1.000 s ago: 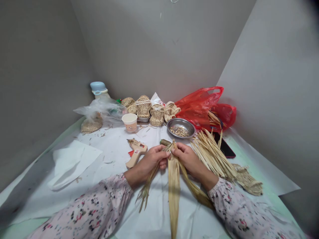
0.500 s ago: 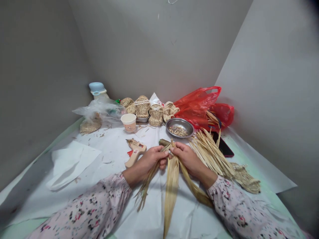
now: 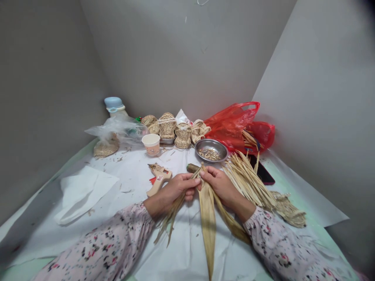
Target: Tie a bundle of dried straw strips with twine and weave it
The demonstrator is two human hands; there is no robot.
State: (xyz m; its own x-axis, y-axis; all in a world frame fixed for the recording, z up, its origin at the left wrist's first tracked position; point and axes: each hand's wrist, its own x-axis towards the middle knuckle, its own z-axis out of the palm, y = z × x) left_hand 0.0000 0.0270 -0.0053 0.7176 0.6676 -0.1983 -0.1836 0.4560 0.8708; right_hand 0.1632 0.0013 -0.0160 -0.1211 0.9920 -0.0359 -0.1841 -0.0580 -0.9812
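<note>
Both hands meet near the middle of the table, pinching dried husk strips at their gathered top end. My left hand [image 3: 183,186] is closed on the bunch, with thin frayed strands hanging below it. My right hand [image 3: 218,183] is closed on the same gathered end. One broad dried husk strip [image 3: 208,226] hangs down between the hands, and a darker strip [image 3: 231,222] runs under my right wrist. Just behind the fingertips lies a dark greenish roll [image 3: 191,168], partly hidden. A beige glue gun [image 3: 159,179] rests on the table left of my left hand.
A steel bowl [image 3: 211,150] of scraps and a paper cup [image 3: 151,145] stand behind. Woven pieces [image 3: 183,135] line the back beside a red plastic bag [image 3: 231,125]. Right lie a pile of husk strips [image 3: 249,179] and a phone [image 3: 265,171]; left, a white cloth or paper [image 3: 84,193].
The broad husk strip has swung to the right between my hands. The frayed strands by my left hand have shifted slightly left. Both hands stay nearly in place.
</note>
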